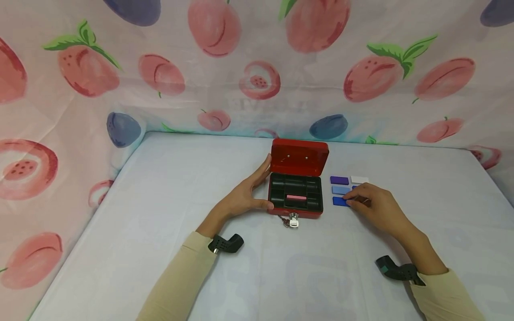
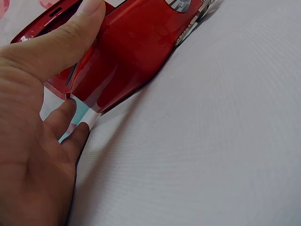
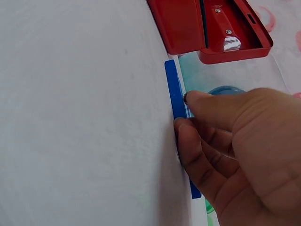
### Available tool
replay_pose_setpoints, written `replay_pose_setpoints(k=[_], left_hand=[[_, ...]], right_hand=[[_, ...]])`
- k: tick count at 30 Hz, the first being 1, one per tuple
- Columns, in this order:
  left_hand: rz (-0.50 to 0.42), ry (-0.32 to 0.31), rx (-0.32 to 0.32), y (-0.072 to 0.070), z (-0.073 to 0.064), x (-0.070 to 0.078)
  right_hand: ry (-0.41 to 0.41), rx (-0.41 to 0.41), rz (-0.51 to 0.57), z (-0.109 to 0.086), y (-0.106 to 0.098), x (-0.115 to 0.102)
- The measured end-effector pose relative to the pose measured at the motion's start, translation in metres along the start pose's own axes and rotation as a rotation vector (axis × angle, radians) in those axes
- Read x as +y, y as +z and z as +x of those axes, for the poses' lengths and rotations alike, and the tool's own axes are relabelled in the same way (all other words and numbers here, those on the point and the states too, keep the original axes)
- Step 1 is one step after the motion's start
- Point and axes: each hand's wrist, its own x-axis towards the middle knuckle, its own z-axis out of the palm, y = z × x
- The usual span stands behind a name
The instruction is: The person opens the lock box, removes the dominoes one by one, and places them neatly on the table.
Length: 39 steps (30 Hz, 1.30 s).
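Note:
A red cash box [image 1: 295, 214] stands with its lid [image 1: 299, 157] raised and a black compartment tray [image 1: 295, 182] inside. My left hand [image 1: 246, 195] rests against its left side, fingers extended toward the lid and thumb on the front corner. In the left wrist view, that thumb lies on the red metal edge. One pink block [image 1: 296, 197] lies in a middle compartment of the tray. To the right of the box, my right hand [image 1: 375, 206] pinches at a blue block [image 3: 174, 87], thumb and fingertips close to the tabletop. Its fingers hide part of the blue pieces.
A purple block [image 1: 339, 180], a white block [image 1: 359, 179] and a light blue block [image 1: 340, 190] lie beside the box, behind the right fingertips. Keys [image 1: 293, 220] hang at the box's front. White cloth [image 1: 313, 276] covers the table; a fruit-patterned curtain [image 1: 257, 40] stands behind.

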Motion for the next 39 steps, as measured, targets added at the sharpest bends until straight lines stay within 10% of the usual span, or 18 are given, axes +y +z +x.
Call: replay_pose_setpoints(k=[39], left_hand=[[-0.004,0.001,-0.002,-0.0009,-0.0002,-0.0003]], right_hand=[[0.048,-0.031,0.001,-0.0002,-0.0031,-0.0025]])
